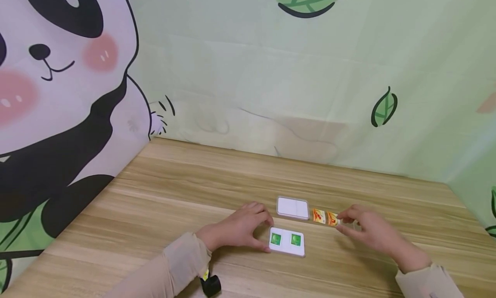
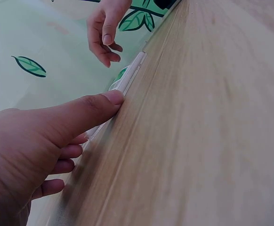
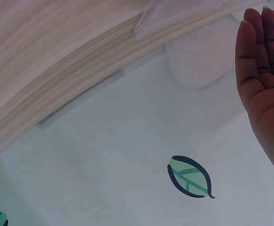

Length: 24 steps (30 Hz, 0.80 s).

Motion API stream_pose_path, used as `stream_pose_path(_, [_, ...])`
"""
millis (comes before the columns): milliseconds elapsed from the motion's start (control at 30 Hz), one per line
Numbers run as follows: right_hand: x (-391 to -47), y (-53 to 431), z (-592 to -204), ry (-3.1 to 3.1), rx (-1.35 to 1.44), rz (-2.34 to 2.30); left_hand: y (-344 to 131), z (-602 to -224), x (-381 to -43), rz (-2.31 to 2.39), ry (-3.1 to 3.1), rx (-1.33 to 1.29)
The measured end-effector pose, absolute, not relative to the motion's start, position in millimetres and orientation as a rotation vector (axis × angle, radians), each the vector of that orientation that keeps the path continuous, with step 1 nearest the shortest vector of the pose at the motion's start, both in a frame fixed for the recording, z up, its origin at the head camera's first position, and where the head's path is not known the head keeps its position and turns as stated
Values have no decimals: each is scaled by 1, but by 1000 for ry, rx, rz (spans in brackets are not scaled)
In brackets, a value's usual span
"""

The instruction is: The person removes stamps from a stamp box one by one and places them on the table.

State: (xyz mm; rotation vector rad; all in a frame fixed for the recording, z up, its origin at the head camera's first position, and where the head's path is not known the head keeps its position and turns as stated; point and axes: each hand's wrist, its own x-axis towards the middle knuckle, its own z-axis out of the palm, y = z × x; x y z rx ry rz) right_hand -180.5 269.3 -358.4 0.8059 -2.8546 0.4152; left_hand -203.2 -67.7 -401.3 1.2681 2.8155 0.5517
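In the head view, a white card (image 1: 287, 249) with two green square pictures lies on the table. My left hand (image 1: 242, 226) pinches its left end, thumb at the near corner and fingertips at the far one. The left wrist view shows the thumb (image 2: 111, 99) against the card's edge. Farther right, two orange-and-yellow pictures (image 1: 319, 216) sit side by side on a clear card. My right hand (image 1: 370, 231) holds its right end between thumb and fingertips. Clear plastic (image 3: 174, 19) with a corner shows at the top of the right wrist view.
A blank white rectangular card or tray (image 1: 292, 207) lies behind the green-picture card. The wooden table (image 1: 186, 177) meets a pale green backdrop (image 1: 232, 74) with printed leaves. A big printed panda (image 1: 69, 95) covers the left side. A black device (image 1: 211, 285) sits under the left wrist.
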Motion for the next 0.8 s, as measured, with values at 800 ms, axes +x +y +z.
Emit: stream_pose_path(800, [-178,254,-366,-2816,902,394,-68,-400,-202,543,2820,1275])
